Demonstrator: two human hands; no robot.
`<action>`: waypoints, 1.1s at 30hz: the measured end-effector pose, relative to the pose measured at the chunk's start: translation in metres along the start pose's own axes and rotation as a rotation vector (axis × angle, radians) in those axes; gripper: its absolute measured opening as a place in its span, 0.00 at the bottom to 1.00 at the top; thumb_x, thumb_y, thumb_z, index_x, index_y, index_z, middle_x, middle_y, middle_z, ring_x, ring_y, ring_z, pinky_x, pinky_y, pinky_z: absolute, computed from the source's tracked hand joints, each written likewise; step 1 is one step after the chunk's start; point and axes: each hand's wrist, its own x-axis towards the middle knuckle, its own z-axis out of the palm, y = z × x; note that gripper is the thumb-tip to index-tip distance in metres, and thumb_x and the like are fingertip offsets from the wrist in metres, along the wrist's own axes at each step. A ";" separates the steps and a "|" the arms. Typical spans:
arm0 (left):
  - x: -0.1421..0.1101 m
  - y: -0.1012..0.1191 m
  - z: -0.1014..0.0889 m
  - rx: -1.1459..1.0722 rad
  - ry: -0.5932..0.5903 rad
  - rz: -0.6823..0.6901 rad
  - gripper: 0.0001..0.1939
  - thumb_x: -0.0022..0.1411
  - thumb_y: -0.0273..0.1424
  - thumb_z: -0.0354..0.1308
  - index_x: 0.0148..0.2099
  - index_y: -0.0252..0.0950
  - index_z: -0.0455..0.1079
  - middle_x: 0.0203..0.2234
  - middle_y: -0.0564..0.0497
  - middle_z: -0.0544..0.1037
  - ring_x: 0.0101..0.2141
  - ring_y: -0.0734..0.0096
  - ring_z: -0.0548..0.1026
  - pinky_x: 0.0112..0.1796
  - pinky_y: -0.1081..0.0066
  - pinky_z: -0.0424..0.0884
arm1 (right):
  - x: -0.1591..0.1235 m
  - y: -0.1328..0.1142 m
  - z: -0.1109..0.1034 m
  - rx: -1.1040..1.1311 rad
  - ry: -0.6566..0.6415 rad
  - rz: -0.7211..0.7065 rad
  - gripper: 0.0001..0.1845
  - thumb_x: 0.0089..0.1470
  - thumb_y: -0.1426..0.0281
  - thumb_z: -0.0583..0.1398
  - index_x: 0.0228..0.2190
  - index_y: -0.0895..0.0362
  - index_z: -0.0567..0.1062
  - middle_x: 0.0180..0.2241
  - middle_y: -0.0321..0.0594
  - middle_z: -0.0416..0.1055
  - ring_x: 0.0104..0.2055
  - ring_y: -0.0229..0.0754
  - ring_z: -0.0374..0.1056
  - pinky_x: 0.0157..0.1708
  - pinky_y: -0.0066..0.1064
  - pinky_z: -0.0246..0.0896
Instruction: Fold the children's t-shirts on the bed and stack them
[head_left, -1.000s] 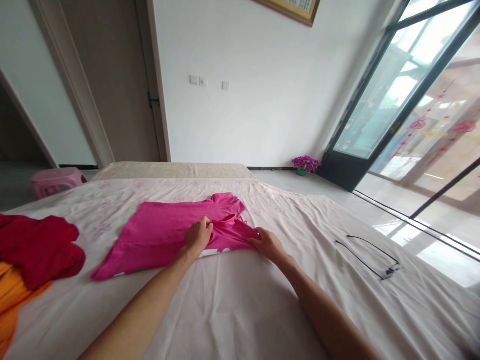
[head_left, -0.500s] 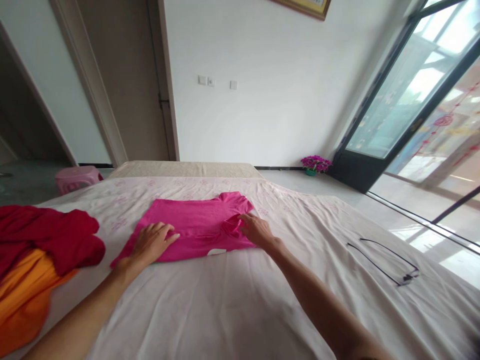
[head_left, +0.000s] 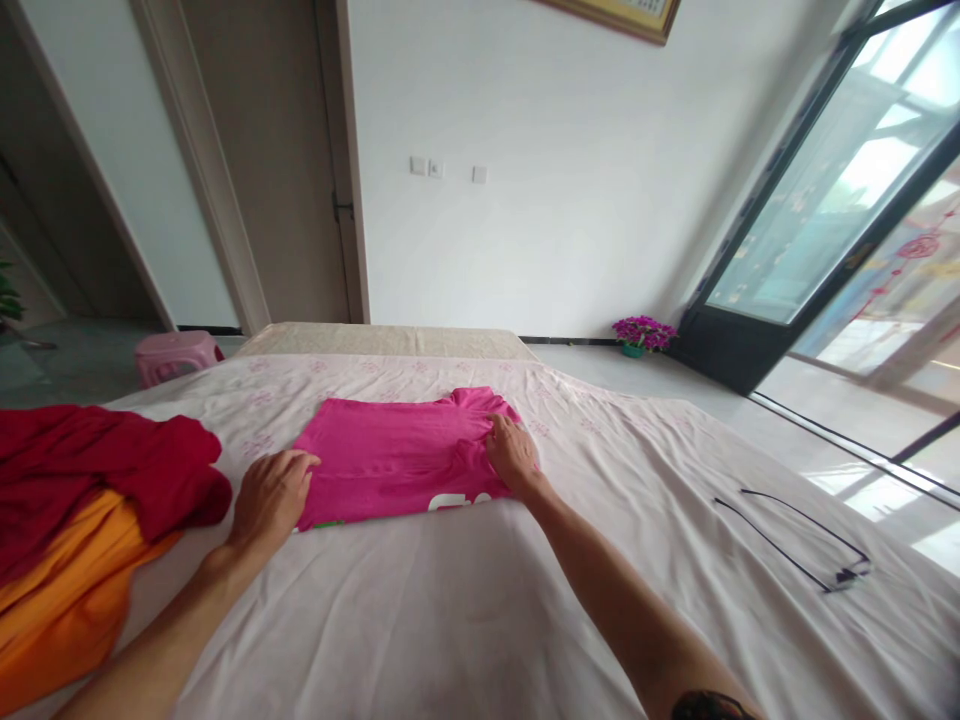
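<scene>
A pink T-shirt point(head_left: 390, 450) lies folded over on the bed, with part of a white print showing along its near edge. At its left end, my left hand point(head_left: 271, 495) has its fingers curled over the hem; the thumb is hidden. My right hand point(head_left: 513, 450) is closed on the bunched cloth near the collar at the right end. A short sleeve point(head_left: 476, 397) sticks out at the far right corner of the shirt.
Dark red cloth point(head_left: 150, 460) and orange cloth point(head_left: 82, 600) are heaped at the left. Black-framed glasses point(head_left: 806, 540) lie on the pale bedsheet point(head_left: 420, 620) at the right. Beyond the bed stand a pink stool point(head_left: 178, 352) and a pot of purple flowers point(head_left: 643, 332).
My left hand has gone from resting on the shirt to its left hem. My right hand has shifted slightly, flattening the collar opening. More white print shows at the near edge.
</scene>
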 end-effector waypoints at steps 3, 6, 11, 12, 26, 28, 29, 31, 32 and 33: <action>-0.002 0.011 0.007 -0.216 -0.026 0.137 0.18 0.69 0.36 0.45 0.52 0.39 0.73 0.51 0.46 0.77 0.53 0.64 0.72 0.56 0.65 0.64 | -0.015 -0.007 0.006 0.037 0.028 -0.270 0.23 0.65 0.70 0.49 0.59 0.57 0.66 0.56 0.48 0.69 0.57 0.46 0.65 0.55 0.37 0.58; -0.007 0.015 0.017 -0.214 -0.178 0.174 0.23 0.69 0.43 0.45 0.59 0.41 0.69 0.59 0.47 0.72 0.60 0.62 0.66 0.60 0.61 0.61 | -0.031 -0.004 0.018 -0.014 -0.071 -0.465 0.28 0.66 0.60 0.50 0.64 0.58 0.61 0.64 0.49 0.60 0.66 0.49 0.53 0.65 0.44 0.46; -0.017 0.003 0.021 0.039 -0.245 -0.035 0.29 0.68 0.44 0.45 0.67 0.39 0.61 0.66 0.39 0.61 0.65 0.49 0.58 0.60 0.47 0.55 | -0.038 0.015 0.034 -0.158 -0.150 -0.366 0.31 0.67 0.56 0.46 0.66 0.57 0.58 0.68 0.47 0.52 0.70 0.51 0.44 0.68 0.47 0.39; -0.019 0.000 0.019 0.071 -0.246 -0.074 0.29 0.68 0.44 0.44 0.67 0.39 0.60 0.66 0.39 0.60 0.65 0.48 0.58 0.59 0.47 0.56 | -0.037 0.016 0.033 -0.177 -0.160 -0.346 0.31 0.67 0.57 0.46 0.66 0.57 0.58 0.68 0.48 0.51 0.70 0.52 0.44 0.68 0.48 0.40; -0.034 -0.006 -0.016 -0.069 0.123 0.033 0.17 0.68 0.37 0.51 0.53 0.35 0.71 0.51 0.40 0.75 0.51 0.57 0.73 0.54 0.58 0.68 | -0.069 -0.020 0.021 -0.055 -0.146 -0.493 0.32 0.67 0.57 0.50 0.66 0.57 0.57 0.68 0.48 0.50 0.69 0.51 0.47 0.66 0.47 0.45; -0.048 -0.013 -0.028 -0.158 0.043 0.154 0.15 0.68 0.39 0.51 0.49 0.39 0.73 0.46 0.44 0.78 0.48 0.61 0.75 0.52 0.61 0.70 | -0.070 -0.014 0.011 -0.030 -0.134 -0.475 0.32 0.65 0.58 0.52 0.66 0.59 0.58 0.67 0.50 0.52 0.69 0.51 0.50 0.66 0.47 0.46; -0.055 -0.017 -0.033 -0.186 -0.012 0.203 0.14 0.68 0.39 0.51 0.49 0.40 0.73 0.45 0.46 0.78 0.48 0.62 0.75 0.52 0.62 0.70 | -0.072 -0.010 0.005 -0.008 -0.123 -0.482 0.32 0.65 0.59 0.53 0.65 0.58 0.58 0.66 0.50 0.54 0.68 0.51 0.52 0.65 0.46 0.48; -0.068 -0.026 -0.040 -0.211 -0.110 0.255 0.15 0.68 0.38 0.51 0.51 0.41 0.73 0.47 0.47 0.79 0.49 0.64 0.75 0.52 0.64 0.71 | -0.078 -0.002 -0.008 0.027 -0.121 -0.516 0.28 0.63 0.64 0.55 0.62 0.56 0.64 0.63 0.48 0.62 0.64 0.49 0.59 0.62 0.43 0.52; -0.073 -0.030 -0.041 -0.212 -0.145 0.258 0.16 0.68 0.37 0.50 0.53 0.41 0.72 0.49 0.47 0.78 0.50 0.64 0.75 0.53 0.64 0.71 | -0.082 0.002 -0.013 0.031 -0.135 -0.531 0.26 0.61 0.68 0.56 0.60 0.54 0.67 0.60 0.46 0.66 0.61 0.48 0.62 0.61 0.42 0.54; -0.075 -0.034 -0.042 -0.211 -0.168 0.250 0.17 0.68 0.34 0.49 0.55 0.41 0.72 0.50 0.48 0.78 0.51 0.65 0.75 0.53 0.64 0.70 | -0.085 0.006 -0.018 0.021 -0.157 -0.537 0.24 0.60 0.72 0.55 0.57 0.52 0.70 0.58 0.44 0.69 0.58 0.47 0.65 0.59 0.41 0.55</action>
